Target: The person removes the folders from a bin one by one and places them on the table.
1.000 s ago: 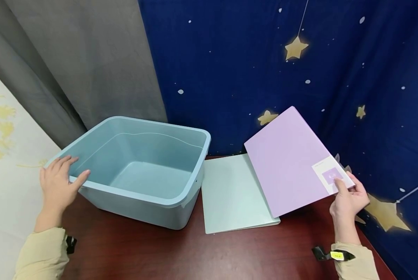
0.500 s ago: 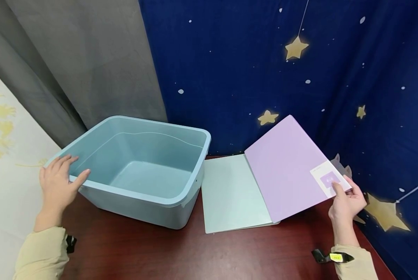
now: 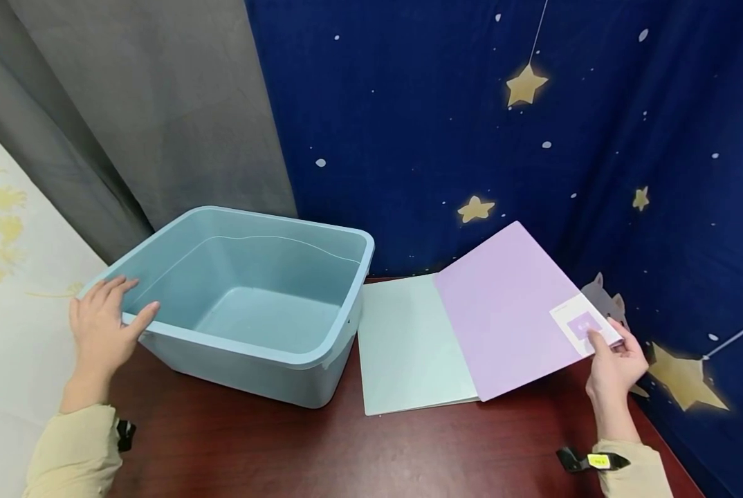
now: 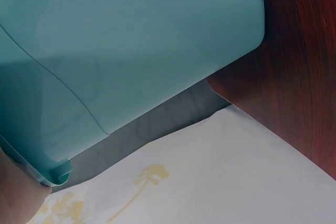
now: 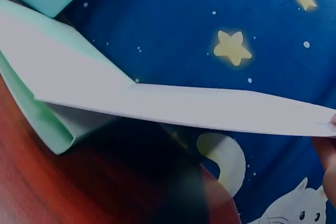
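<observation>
In the head view, my right hand (image 3: 614,366) pinches one corner of a purple folder (image 3: 502,311) by its white label (image 3: 583,325), thumb on top. The folder slants, its left edge lying over a pale green folder (image 3: 415,346) flat on the table, its right side raised. Seen edge-on in the right wrist view, the purple folder (image 5: 210,108) stretches from the green folder (image 5: 58,135) to my fingers at the right edge. My left hand (image 3: 104,332) rests spread on the near left corner of a blue-green plastic tub (image 3: 247,373); nothing is seen inside it.
The tub stands left of the green folder, close against it. All sit on a dark red wooden table (image 3: 272,449). Behind hang a grey curtain (image 3: 160,104) and a navy star-printed curtain (image 3: 409,104). White patterned cloth (image 3: 10,346) borders the left side.
The purple folder has come down, its upper corner lowering and its left edge settling onto the green folder. My right hand has shifted slightly left with it. The left hand and tub stay put.
</observation>
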`<state>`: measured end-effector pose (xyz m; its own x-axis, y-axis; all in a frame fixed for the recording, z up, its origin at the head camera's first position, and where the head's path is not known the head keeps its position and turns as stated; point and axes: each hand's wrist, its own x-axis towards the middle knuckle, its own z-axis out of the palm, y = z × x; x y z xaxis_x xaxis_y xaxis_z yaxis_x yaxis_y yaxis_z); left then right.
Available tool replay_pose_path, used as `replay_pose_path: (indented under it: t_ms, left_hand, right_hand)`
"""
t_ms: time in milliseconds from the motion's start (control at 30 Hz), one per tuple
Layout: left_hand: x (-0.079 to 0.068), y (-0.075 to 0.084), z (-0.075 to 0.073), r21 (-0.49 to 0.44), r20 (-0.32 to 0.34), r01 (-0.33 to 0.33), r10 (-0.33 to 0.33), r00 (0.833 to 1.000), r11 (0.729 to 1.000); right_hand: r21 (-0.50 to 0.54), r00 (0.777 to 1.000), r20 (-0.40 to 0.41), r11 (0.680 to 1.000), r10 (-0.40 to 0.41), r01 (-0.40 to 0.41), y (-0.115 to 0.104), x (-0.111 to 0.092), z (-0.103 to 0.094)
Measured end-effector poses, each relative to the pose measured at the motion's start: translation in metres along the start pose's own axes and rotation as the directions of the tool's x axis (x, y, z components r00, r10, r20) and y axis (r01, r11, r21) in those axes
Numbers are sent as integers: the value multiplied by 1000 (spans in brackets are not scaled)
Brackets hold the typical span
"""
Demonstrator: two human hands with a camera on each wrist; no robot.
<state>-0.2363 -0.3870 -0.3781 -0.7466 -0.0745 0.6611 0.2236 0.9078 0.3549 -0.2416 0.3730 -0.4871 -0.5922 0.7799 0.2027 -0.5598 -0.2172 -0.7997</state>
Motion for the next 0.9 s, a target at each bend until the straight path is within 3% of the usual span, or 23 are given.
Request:
replay_pose_path:
  t_ms: [200, 400, 533, 900]
  left_hand:
    - [0, 1, 0, 0, 1, 2, -2, 1000, 1000]
    - [-1, 1, 0, -11, 1, 8, -8, 1000, 1000]
    - [0, 2, 0, -6, -2, 7, -7, 1000, 1000]
    - [0, 1, 1, 6, 2, 9, -9, 1000, 1000]
  right_hand:
    - [-114, 999, 43, 993, -20, 25, -9, -9, 5]
    - [-148, 989, 137, 986, -59, 80, 32, 22, -33]
    - [-209, 989, 136, 974, -58, 86, 50, 34, -48]
    - [-283, 994, 104, 957, -37, 65, 55, 34, -58]
